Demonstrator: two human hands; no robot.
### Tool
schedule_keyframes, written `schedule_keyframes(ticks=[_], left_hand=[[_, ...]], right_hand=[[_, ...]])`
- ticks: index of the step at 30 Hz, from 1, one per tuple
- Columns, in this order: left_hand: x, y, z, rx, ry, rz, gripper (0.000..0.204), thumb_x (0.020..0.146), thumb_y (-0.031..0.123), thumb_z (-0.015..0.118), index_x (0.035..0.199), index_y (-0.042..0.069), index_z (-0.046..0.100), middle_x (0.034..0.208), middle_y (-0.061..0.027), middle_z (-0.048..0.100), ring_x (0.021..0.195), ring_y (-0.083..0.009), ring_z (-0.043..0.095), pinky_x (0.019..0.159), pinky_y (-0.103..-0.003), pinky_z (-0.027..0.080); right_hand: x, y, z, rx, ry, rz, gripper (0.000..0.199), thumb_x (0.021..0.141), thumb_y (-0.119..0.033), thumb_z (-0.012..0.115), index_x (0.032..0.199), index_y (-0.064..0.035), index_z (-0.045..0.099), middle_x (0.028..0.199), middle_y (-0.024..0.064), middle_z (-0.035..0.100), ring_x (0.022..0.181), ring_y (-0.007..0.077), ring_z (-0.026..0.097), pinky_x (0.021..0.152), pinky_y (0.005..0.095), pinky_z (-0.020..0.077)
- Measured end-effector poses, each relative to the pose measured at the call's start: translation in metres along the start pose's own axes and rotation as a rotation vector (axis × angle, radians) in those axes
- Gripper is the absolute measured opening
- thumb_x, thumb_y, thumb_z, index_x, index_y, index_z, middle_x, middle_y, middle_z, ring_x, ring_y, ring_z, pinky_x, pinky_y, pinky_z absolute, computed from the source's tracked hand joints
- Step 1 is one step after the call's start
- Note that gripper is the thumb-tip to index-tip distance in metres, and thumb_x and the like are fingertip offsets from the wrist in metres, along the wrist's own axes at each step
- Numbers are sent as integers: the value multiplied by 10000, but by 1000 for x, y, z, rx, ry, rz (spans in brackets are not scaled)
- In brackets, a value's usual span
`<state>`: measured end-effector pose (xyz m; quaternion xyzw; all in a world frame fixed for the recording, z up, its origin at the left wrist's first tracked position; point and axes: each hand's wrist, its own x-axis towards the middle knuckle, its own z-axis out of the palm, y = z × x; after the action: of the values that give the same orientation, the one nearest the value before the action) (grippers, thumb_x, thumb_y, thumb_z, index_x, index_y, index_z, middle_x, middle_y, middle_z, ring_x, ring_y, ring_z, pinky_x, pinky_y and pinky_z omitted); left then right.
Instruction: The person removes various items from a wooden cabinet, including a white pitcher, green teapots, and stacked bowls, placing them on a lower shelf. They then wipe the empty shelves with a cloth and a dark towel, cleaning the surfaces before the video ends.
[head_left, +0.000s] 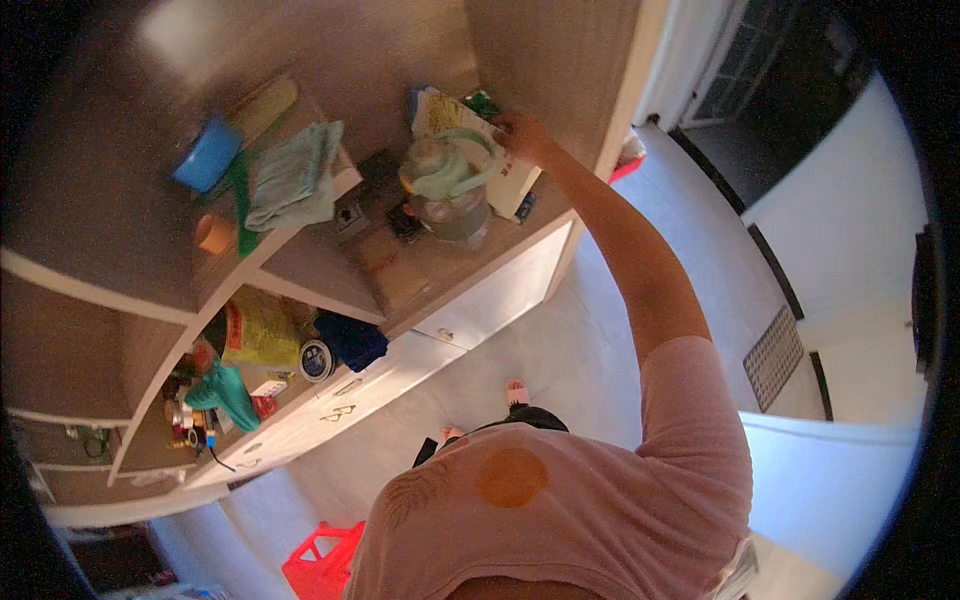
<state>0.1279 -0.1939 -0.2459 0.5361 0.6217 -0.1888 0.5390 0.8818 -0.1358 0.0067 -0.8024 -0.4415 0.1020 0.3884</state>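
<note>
My right arm stretches out to a wooden shelf unit, and my right hand is at the top edge of a pale booklet or flat packet with dark print. The fingers look bent round that edge, though the picture is slightly blurred there. In front of the packet stands a large clear bottle with a pale green lid and a looped handle. Beside my fingertips is a small dark green thing. Small dark items lie left of the bottle. My left hand is not in view.
Left on the shelves are a folded grey-green cloth, a blue container and an orange cup. Below them sit a yellow bag, a round tin and a dark blue cloth. A red plastic stool stands on the floor.
</note>
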Motion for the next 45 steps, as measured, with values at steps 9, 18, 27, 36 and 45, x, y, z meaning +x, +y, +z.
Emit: schedule_keyframes(ticks=[9, 18, 27, 36, 45], left_hand=[[-19, -15, 38, -135, 40, -11, 332, 833, 275, 536, 1021, 1, 544, 838, -151, 627, 741, -220, 604, 655, -328, 487], [-20, -41, 74, -199, 61, -30, 399, 813, 312, 553, 1066, 3, 537, 892, -158, 626, 808, -234, 601, 714, -337, 477], [13, -43, 57, -207, 62, 149, 470, 793, 349, 570, 1112, 6, 530, 945, -165, 626, 875, -249, 598, 773, -345, 466], [-26, 9, -140, 23, 315, 434, 346, 815, 252, 578, 1096, 54, 536, 978, -144, 620, 893, -256, 598, 764, -350, 474], [-91, 42, -276, -3, 297, 698, 323, 828, 204, 555, 1101, 34, 524, 995, -164, 607, 898, -266, 598, 781, -357, 465]], right_hand=[[14, -63, -27, -2, 183, -84, 308, 838, -198, 528, 1119, -72, 513, 1000, 143, 592, 886, 298, 573, 749, 363, 464], [-87, -281, -59, -48, 203, -1004, 292, 783, -133, 626, 1064, -70, 583, 1019, 116, 601, 939, 242, 581, 809, 322, 457], [-78, -310, -60, -30, -259, -557, 247, 839, -198, 572, 1034, -48, 590, 928, 47, 612, 889, 140, 558, 764, 245, 430], [-166, -403, -40, 901, -206, -106, 262, 830, -165, 581, 1042, -13, 557, 950, 51, 604, 853, 140, 588, 736, 283, 493], [-173, -532, 89, 641, -311, -461, 237, 855, -177, 543, 1058, -57, 571, 1085, 54, 568, 959, 166, 553, 824, 345, 453]])
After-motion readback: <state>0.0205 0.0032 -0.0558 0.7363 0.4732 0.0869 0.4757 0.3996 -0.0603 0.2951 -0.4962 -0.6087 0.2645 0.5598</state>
